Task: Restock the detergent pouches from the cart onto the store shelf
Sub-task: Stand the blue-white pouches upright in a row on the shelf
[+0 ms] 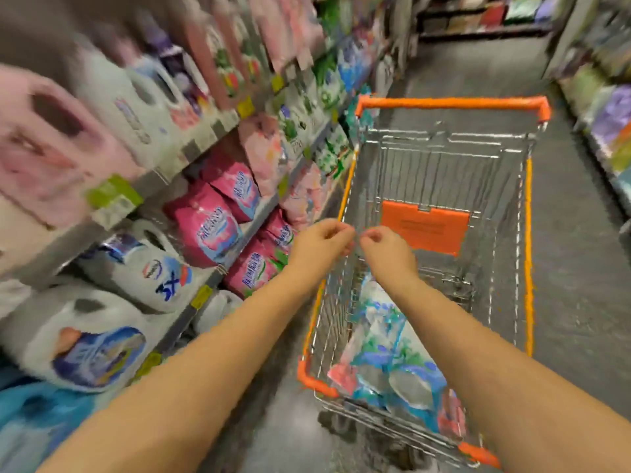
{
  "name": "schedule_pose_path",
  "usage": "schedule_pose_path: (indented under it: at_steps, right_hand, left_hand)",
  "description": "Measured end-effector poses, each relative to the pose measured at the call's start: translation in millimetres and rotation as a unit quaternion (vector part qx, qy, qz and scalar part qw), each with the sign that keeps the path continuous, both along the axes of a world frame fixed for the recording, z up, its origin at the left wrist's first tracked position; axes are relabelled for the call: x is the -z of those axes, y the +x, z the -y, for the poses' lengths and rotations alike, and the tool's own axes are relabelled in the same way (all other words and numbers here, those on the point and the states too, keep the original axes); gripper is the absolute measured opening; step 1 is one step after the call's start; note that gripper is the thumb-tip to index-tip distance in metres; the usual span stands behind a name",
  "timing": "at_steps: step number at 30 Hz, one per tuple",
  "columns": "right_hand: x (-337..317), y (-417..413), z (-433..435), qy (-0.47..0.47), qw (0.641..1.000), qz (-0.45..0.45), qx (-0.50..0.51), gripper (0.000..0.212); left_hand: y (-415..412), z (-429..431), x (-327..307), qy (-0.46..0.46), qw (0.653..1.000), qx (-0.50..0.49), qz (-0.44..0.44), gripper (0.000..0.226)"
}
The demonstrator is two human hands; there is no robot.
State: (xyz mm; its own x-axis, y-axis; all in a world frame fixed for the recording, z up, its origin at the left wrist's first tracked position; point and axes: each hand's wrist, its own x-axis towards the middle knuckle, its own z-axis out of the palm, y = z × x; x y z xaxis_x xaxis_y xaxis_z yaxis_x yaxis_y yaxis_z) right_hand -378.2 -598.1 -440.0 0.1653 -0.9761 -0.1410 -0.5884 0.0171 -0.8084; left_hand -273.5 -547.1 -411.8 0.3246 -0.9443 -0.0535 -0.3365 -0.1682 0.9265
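The left hand (321, 244) and right hand (386, 254) hover nearly touching over the wire cart (450, 104), fingers curled on nothing visible, with blue-and-white detergent pouches (392, 363) lying in the basket below the right wrist and pink pouches (211, 230) shelved left of the left hand.

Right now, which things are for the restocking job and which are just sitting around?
For the job: cart, blue-and-white pouches in it, shelf.
Just around: white jugs, orange flap, packs across the aisle.
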Motion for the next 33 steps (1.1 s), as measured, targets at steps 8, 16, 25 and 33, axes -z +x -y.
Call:
schedule_pose_path:
  at_steps: [8,16,25,33]
  right_hand:
    - [-180,105,-96,-0.179,0.946,0.129,-0.239,0.024]
    - [-272,205,-201,-0.266,0.866,0.209,-0.367,0.019]
    - [-356,339,-306,-0.31,0.796,0.277,-0.44,0.018]
    - [-405,448,-327,-0.345,0.777,0.248,-0.464,0.029]
  left_hand:
    - [90,-135,-168,-0.136,0.97,-0.187,0.074,0.029]
    - [155,-275,-277,-0.195,0.894,-0.328,0.235,0.023]
    - [263,-419,-357,-0.217,0.805,-0.431,0.345,0.023]
    - [371,-470,-399,-0.152,0.762,-0.462,0.427,0.005]
